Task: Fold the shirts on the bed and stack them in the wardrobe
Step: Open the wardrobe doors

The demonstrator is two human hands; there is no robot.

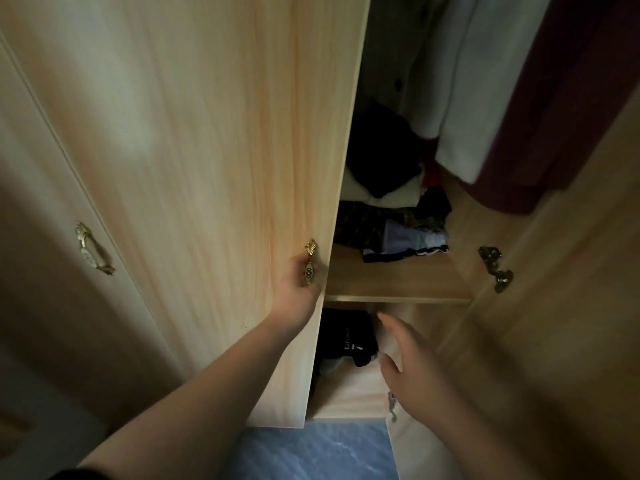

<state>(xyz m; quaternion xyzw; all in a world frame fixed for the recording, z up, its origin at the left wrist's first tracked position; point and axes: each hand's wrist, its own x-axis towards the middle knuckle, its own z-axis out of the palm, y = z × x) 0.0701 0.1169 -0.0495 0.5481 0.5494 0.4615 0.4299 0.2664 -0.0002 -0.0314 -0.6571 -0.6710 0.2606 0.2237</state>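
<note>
I stand right in front of a light wooden wardrobe. My left hand [298, 289] grips the gold handle [310, 261] of the left door [194, 161], which stands partly open. My right hand [412, 362] is empty, fingers straight, in front of the lower compartment. On the middle shelf [394, 282] lie folded clothes: a dark and white pile [381, 168] behind, a dark patterned and light blue pile [394, 233] in front. A black folded shirt [346, 341] with white lettering lies in the lower compartment. No bed or unfolded shirt is in view.
Hanging garments, white [485, 98] and dark red [568, 116], fill the upper right of the wardrobe. The right door [554, 306] is swung open with its hinge [495, 268] showing. Another closed door with a handle [91, 249] is at the left. Blue floor [311, 452] lies below.
</note>
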